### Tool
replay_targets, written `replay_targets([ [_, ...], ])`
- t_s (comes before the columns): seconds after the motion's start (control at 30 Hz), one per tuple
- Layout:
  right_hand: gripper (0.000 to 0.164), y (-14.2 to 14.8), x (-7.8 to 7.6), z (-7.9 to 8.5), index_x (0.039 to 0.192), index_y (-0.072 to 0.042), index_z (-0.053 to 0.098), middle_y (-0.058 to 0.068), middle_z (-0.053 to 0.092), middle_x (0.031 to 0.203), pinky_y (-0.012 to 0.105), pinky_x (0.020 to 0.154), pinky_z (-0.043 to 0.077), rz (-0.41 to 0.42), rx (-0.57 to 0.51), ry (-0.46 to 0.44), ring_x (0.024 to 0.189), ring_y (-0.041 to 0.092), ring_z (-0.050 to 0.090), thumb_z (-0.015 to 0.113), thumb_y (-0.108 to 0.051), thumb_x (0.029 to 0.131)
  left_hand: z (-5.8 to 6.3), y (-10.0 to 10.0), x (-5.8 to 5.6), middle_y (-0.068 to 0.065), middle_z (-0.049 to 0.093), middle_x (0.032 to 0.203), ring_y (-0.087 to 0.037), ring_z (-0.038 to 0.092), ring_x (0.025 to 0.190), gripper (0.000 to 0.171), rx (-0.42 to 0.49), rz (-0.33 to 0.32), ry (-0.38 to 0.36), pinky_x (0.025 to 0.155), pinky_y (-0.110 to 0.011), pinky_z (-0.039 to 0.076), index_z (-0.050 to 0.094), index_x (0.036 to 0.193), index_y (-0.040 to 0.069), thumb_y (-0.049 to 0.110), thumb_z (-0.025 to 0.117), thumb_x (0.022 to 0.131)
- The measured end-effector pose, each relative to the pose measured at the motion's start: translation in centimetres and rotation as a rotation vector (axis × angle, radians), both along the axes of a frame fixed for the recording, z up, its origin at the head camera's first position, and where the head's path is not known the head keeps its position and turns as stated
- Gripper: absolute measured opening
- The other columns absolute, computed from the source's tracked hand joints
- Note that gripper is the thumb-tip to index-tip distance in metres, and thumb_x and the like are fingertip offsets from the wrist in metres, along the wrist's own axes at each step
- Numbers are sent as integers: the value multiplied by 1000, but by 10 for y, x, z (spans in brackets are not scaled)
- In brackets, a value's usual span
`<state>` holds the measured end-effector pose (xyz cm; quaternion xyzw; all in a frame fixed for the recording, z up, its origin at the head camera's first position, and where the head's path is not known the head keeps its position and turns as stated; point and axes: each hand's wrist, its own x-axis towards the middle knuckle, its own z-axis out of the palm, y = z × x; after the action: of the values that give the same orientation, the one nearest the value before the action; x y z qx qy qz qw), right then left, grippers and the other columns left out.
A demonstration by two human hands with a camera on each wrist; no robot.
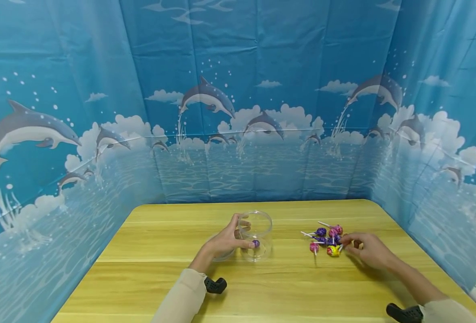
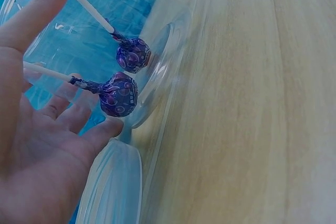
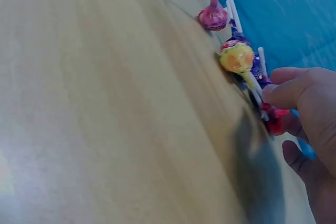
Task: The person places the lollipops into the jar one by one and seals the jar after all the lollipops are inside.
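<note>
My left hand [image 1: 226, 240] grips a clear plastic jar [image 1: 267, 240] from its left side, the jar standing upright on the table. Two purple-wrapped lollipops [image 2: 119, 95] show at the jar in the left wrist view, sticks pointing up toward its mouth. On the right, my right hand [image 1: 369, 251] reaches into a loose pile of lollipops. Its thumb and forefinger are bent at the stick of a yellow lollipop [image 3: 237, 57], beside purple ones; I cannot tell whether they pinch it. A red lollipop [image 3: 274, 120] lies close under the other fingers.
Pink lollipops [image 1: 313, 246] and purple ones [image 1: 321, 232] make up the rest of the pile on the wooden table [image 1: 270, 291]. A round translucent lid [image 2: 115, 184] lies just left of the jar. A blue dolphin curtain [image 1: 238, 170] hangs behind and along both sides.
</note>
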<state>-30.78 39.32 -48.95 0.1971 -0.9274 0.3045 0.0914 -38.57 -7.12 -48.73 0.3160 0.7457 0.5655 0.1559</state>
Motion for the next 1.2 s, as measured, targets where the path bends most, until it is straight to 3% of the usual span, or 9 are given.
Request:
replay_targets([
  [0.2, 22, -3, 1, -8, 116, -4, 75, -3, 67, 95, 29, 59, 41, -26, 12, -42, 73, 9, 49, 74, -3, 94, 0, 0, 1, -22, 33, 156, -35, 47, 135, 79, 2, 2, -3, 104, -49, 43, 24, 156, 26, 19, 75, 96],
  [0.33, 21, -4, -1, -11, 112, -7, 76, -4, 65, 93, 29, 59, 40, -21, 26, -7, 69, 8, 47, 76, 0, 92, 0, 0, 2, -22, 32, 156, -36, 45, 137, 79, 7, 2, -8, 105, -50, 43, 24, 156, 26, 19, 75, 96],
  [0.5, 19, -4, -3, -14, 101, -16, 76, -3, 67, 99, 29, 62, 48, 24, 66, 77, 73, 5, 54, 79, -1, 89, -1, 0, 2, -22, 32, 156, -38, 44, 139, 80, 7, -2, -11, 104, -50, 44, 23, 157, 27, 19, 75, 96],
  [0.67, 20, -6, -6, -13, 95, -20, 75, -9, 65, 96, 33, 69, 54, 34, 169, 158, 80, 7, 62, 82, -3, 87, -1, 1, 3, -23, 32, 156, -37, 44, 138, 80, 7, -6, -7, 104, -50, 44, 23, 157, 27, 19, 76, 96],
  [0.87, 19, -6, -10, -6, 91, -20, 74, -13, 64, 92, 36, 72, 56, 68, 303, 178, 81, 10, 64, 82, -4, 87, -1, 0, 2, -22, 33, 156, -35, 46, 136, 80, 0, 3, -5, 104, -50, 43, 24, 156, 27, 19, 76, 96],
  [0.97, 22, -6, -12, -4, 89, -23, 74, -14, 65, 91, 36, 72, 56, 117, 348, 242, 81, 8, 64, 81, -2, 87, 0, 0, 2, -22, 33, 155, -36, 46, 136, 78, 3, 5, -10, 104, -49, 44, 24, 156, 26, 18, 75, 97],
  [1.2, 33, -6, -18, -2, 82, -25, 71, -13, 62, 88, 36, 66, 54, 259, 468, 448, 78, 7, 60, 79, 7, 82, 0, 0, 1, -22, 34, 155, -24, 51, 128, 78, 3, 10, -13, 103, -48, 44, 25, 155, 25, 18, 76, 96],
])
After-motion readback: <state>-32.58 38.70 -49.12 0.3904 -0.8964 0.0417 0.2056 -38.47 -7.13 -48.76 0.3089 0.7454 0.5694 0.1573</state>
